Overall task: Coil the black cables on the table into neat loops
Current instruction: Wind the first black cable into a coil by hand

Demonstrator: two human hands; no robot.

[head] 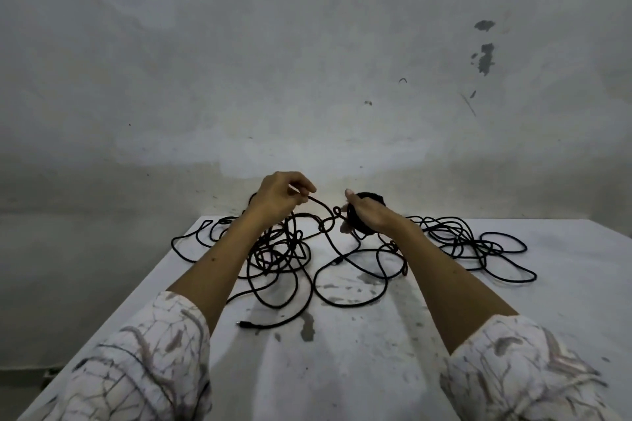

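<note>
**Winding the cable, one turn at a time**

The person is standing at the white table [342,369] with both hands raised over the far half of it. The right hand [367,214] is gripping a tight black coil [359,225], fingers curled round the bundle and thumb sticking up beside it. The left hand [280,196] is pinching the loose strand [321,208] between thumb and fingertips, the other fingers curled in, and the strand is running across the gap towards the coil with a small kink in it just short of the right hand.

Most of the cable is lying slack on the table: a tangle [277,256] under the left forearm, a wide loop [352,284] between the arms, another spread of loops [472,246] beyond the right wrist, and a plug end [244,325] lying near the left sleeve [143,362].

To my eye the job is barely begun, as only the small bundle is looking neat. Doing this step well is probably going to mean working that kink out before it reaches the coil, letting the strand slide through the pinching fingers so it is feeding in flat, and laying each turn beside the last at the same width. The tangle is looking likely to snag, so pulling gently and lifting crossings free seems wiser than tugging.
</note>
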